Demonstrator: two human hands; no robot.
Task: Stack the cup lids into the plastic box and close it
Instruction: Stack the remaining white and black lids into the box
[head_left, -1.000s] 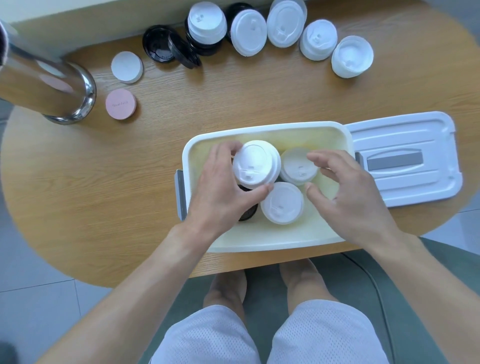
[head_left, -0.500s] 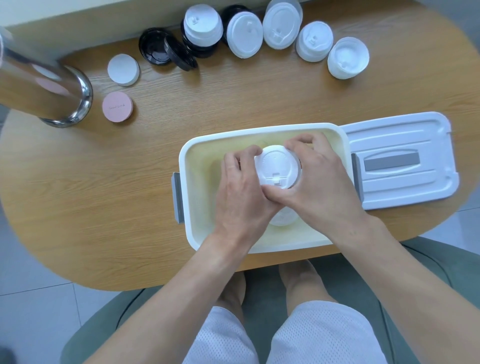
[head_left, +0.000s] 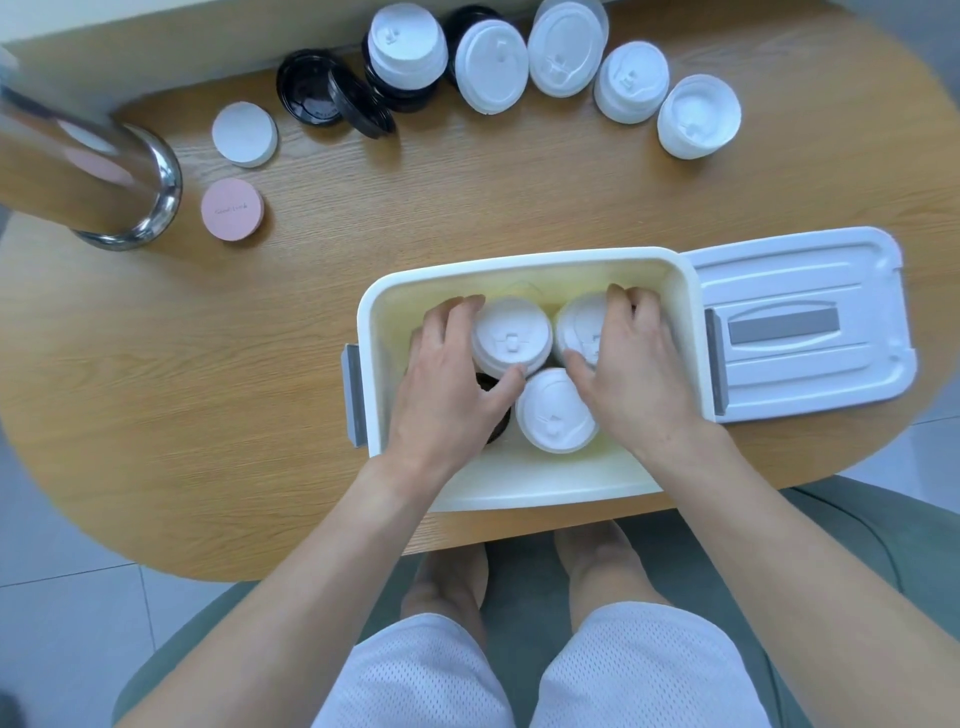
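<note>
The white plastic box (head_left: 524, 491) stands open on the wooden table near me. Inside it are three stacks of white cup lids and a black stack. My left hand (head_left: 449, 387) grips the back-left white lid stack (head_left: 511, 338) and partly covers the black lids (head_left: 488, 384). My right hand (head_left: 631, 371) wraps around the back-right white lid stack (head_left: 579, 325). A third white stack (head_left: 553, 413) sits at the front between my hands. The box's lid (head_left: 802, 322) lies flat just right of the box.
Several more white lid stacks (head_left: 631, 83) and black lids (head_left: 332, 96) line the table's far edge. A white disc (head_left: 244, 134) and a pink disc (head_left: 232, 209) lie at the left, beside a shiny metal cylinder (head_left: 98, 182).
Both hands held one white stack above the box half a second ago. Now it stands at the back left under my left hand, and my right hand has shifted to the back-right stack.
</note>
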